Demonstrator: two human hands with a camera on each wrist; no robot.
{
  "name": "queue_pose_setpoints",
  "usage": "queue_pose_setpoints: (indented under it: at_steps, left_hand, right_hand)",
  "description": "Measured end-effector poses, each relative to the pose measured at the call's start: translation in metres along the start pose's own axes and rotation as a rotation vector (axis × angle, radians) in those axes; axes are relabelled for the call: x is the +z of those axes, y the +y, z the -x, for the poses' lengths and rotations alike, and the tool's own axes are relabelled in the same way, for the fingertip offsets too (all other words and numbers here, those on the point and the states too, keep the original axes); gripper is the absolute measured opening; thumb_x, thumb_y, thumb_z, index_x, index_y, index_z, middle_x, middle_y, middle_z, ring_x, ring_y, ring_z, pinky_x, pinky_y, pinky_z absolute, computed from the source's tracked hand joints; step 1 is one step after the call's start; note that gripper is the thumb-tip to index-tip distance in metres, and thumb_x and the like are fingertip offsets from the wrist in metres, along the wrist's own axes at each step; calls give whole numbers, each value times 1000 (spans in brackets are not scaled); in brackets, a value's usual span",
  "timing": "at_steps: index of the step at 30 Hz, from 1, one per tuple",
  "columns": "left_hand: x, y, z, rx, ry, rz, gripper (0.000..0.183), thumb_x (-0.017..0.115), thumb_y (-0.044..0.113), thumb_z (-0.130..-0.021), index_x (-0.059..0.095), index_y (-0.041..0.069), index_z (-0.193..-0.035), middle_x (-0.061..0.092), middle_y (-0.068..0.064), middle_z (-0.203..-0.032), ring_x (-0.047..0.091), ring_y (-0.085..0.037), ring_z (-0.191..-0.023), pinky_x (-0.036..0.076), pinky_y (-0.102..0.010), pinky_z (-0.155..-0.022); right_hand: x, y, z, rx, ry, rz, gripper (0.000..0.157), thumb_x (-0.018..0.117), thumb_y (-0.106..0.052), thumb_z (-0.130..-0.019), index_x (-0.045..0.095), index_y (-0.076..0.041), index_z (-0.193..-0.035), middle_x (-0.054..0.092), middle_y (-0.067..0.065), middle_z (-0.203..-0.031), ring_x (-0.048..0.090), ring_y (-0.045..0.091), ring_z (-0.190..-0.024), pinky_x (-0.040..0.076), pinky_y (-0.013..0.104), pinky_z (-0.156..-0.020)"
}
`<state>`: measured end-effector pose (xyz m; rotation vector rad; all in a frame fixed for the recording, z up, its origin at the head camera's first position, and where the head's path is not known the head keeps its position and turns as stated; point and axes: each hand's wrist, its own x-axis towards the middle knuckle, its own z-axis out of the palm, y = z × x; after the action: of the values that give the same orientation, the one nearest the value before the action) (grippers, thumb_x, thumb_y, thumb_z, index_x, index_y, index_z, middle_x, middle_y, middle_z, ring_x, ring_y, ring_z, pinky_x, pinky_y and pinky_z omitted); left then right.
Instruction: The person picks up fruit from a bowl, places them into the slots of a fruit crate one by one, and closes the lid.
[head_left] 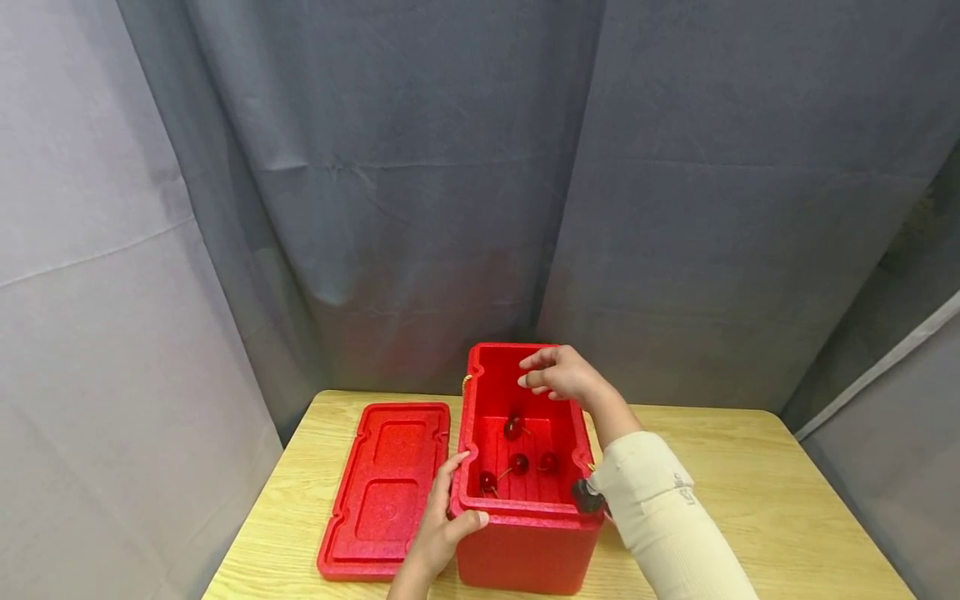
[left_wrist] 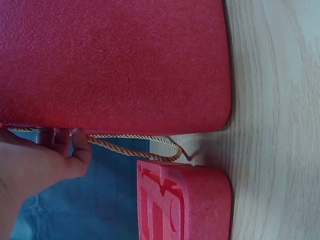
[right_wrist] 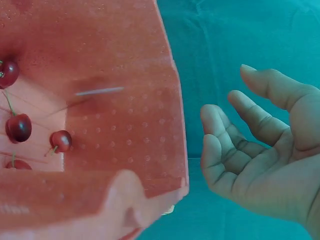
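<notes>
A deep red foam box (head_left: pixel 517 550) stands lidless on the table, with several dark red cherries (head_left: pixel 519 463) with stems on its floor. My left hand (head_left: pixel 441 521) grips the box's near left corner, thumb on the front rim and fingers along the left side. In the left wrist view its bent fingers lie beside a gold rope handle (left_wrist: pixel 165 156). My right hand (head_left: pixel 562 375) hovers over the box's far right part, fingers loosely bent. Nothing is between those fingers in the right wrist view, where a blurred pale streak (right_wrist: pixel 100 91) shows inside the box.
The red lid (head_left: pixel 386 492) lies flat on the wooden table (head_left: pixel 750 500), left of the box. Grey curtains (head_left: pixel 420 208) hang behind and at both sides. A dark wrist device (head_left: pixel 587 497) and cream sleeve (head_left: pixel 660 492) overlap the box's near right corner.
</notes>
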<state>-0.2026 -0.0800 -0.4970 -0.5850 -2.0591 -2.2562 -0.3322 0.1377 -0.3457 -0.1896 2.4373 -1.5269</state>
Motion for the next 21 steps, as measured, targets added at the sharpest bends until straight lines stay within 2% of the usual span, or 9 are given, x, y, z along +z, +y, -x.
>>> queue_pose_setpoints:
  at_steps: [7, 12, 14, 21]
  left_hand:
    - [1, 1, -1, 1, 8, -11, 73, 65, 8, -73, 34, 18, -138, 30, -18, -137, 45, -26, -114, 37, -33, -93]
    - [3, 3, 0, -4, 4, -7, 74, 65, 8, -73, 33, 17, -139, 29, -18, -138, 45, -26, -114, 38, -34, -93]
    - [3, 4, 0, -10, 8, -15, 74, 66, 9, -73, 33, 18, -139, 30, -16, -137, 44, -26, -114, 38, -35, -92]
    - [5, 6, 0, -9, 24, -49, 73, 66, 11, -73, 35, 20, -138, 32, -11, -136, 42, -24, -116, 34, -39, -95]
  right_hand:
    - [-10, -5, 11, -52, 4, 45, 31, 65, -13, -85, 60, 0, -113, 64, 10, -99, 61, 24, -84, 48, 36, -69]
    - [-24, -5, 30, -101, 1, 84, 32, 65, -13, -85, 60, 2, -112, 61, 11, -94, 57, 30, -85, 49, 44, -73]
    - [-31, -6, 38, -122, 4, 89, 32, 65, -14, -84, 60, 2, -112, 61, 11, -92, 56, 33, -86, 50, 43, -72]
    - [-49, -3, 62, -198, 9, 140, 35, 67, -19, -85, 60, 1, -113, 63, 12, -97, 59, 25, -84, 51, 38, -74]
